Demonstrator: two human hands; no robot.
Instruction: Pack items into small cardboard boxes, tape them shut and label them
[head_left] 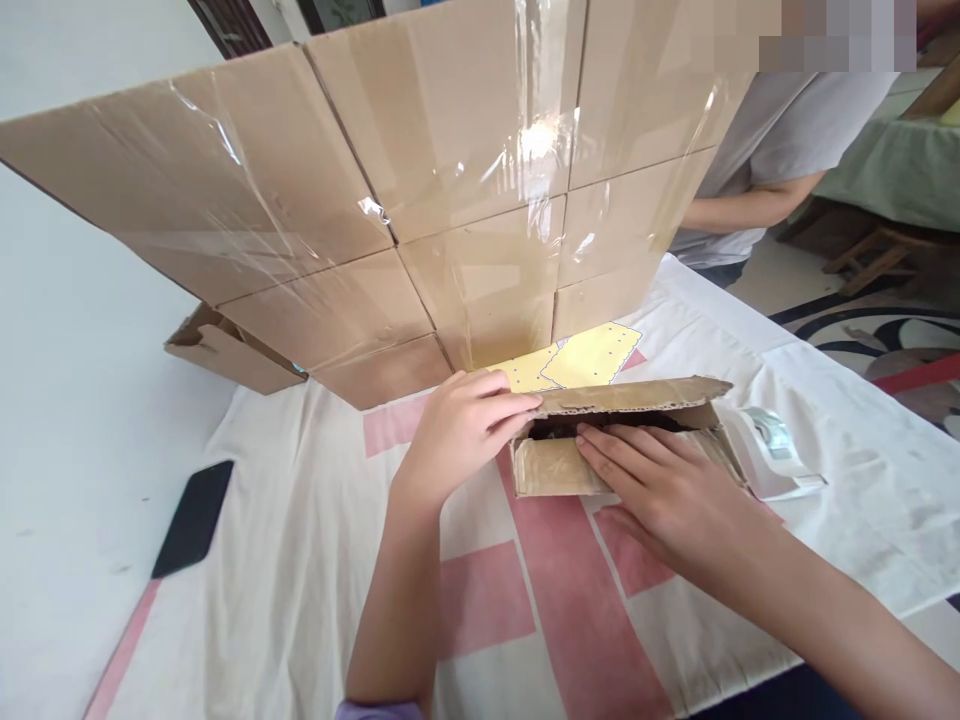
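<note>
The small cardboard box (pixel 559 470) lies on the tablecloth (pixel 480 600), its long axis running roughly 9 to 3 o'clock, with the raised far flap (pixel 645 397) along its 12 o'clock side. The left hand (pixel 472 425) touches the box's 10 o'clock corner, so the box extends toward 4 o'clock from those fingers; the right hand (pixel 664 490) lies across the near wall from 5 o'clock, equally near. Right fingers extended, left slightly bent; whether either grips cannot be determined.

Got a plain bluish-white wall (pixel 67 420) on the left, then over right a brown wooden stool (pixel 892 236), green-draped table (pixel 885 175) and pale floor with black swirls (pixel 784 268).
</note>
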